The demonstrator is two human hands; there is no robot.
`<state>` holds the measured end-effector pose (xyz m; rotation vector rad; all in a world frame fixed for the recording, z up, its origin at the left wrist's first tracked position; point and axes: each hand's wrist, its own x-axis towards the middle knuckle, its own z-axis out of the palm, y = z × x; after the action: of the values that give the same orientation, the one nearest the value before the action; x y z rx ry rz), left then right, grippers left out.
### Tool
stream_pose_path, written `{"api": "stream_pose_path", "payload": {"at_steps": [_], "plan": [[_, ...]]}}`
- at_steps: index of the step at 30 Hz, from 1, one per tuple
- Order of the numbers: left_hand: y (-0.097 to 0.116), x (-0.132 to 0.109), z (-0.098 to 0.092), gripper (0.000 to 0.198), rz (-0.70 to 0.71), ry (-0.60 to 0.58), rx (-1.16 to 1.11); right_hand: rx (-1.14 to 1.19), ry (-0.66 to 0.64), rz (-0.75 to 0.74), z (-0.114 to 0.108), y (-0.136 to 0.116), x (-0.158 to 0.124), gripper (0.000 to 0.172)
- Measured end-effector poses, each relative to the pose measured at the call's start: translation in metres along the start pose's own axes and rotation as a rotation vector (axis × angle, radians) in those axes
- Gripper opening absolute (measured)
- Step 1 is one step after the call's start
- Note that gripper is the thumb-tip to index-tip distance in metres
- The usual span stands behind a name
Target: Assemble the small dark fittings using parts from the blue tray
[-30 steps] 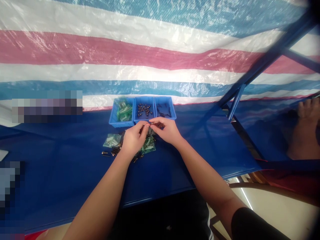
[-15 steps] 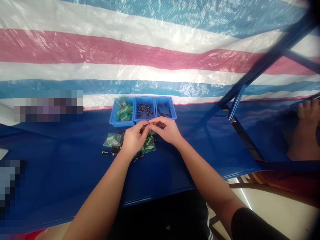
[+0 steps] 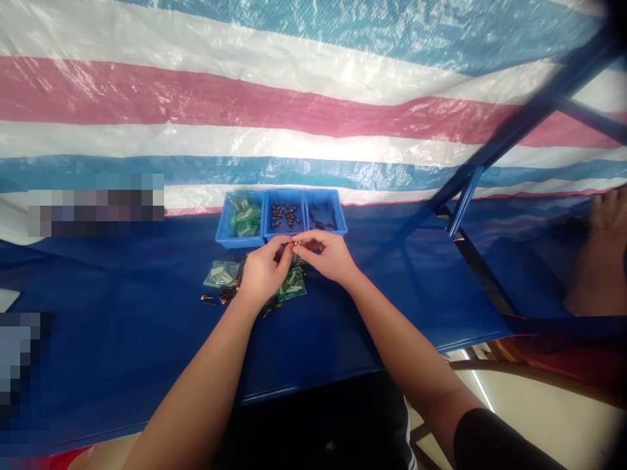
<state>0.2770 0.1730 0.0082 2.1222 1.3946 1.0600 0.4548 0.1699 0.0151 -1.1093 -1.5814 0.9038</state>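
Grip of the left hand [image 3: 264, 266]: thumb and forefinger pinch the left end of a small brass-coloured part [image 3: 297, 243]. In my judgement this side serves best as a steady anchor, firm but not so hard as to tilt the piece. Grip of the right hand [image 3: 324, 253]: thumb and forefinger pinch the same part from the right. Small, even fingertip movements in line with the left are advised; a piece this small could slip and be lost among loose stock. Its exact shape is too small to tell.

Positions, left to right. Loose pieces [image 3: 208, 299] lie on the near left of the table [image 3: 122, 365], with a bag [image 3: 221, 273] just beyond. Left bin [image 3: 226, 225], far side, holds green packets [image 3: 246, 217]. A pile [image 3: 228, 295] sits beside and partly behind the left hand. Middle bin [image 3: 283, 196], far side, holds fittings [image 3: 285, 213]. A second bag [image 3: 292, 283] lies between the hands, nearer than the part, which touches both hands' fingertips. Right bin [image 3: 321, 197], just beyond the right hand, holds dark pins [image 3: 333, 219].
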Motion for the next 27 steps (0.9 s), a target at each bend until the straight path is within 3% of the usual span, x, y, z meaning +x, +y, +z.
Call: {"api": "stream_pose_path", "payload": {"at_steps": [13,27], "plan": [[0.0034,-0.0001,-0.0034,0.034,-0.017,-0.047,-0.045,0.110,-0.006,0.050,0.0007,0.0026,-0.0016,0.026],[0.0065,-0.0002,-0.0039,0.035,-0.032,-0.031,-0.021,-0.042,0.034,0.005,0.0003,0.0018,0.0007,0.023]]}}
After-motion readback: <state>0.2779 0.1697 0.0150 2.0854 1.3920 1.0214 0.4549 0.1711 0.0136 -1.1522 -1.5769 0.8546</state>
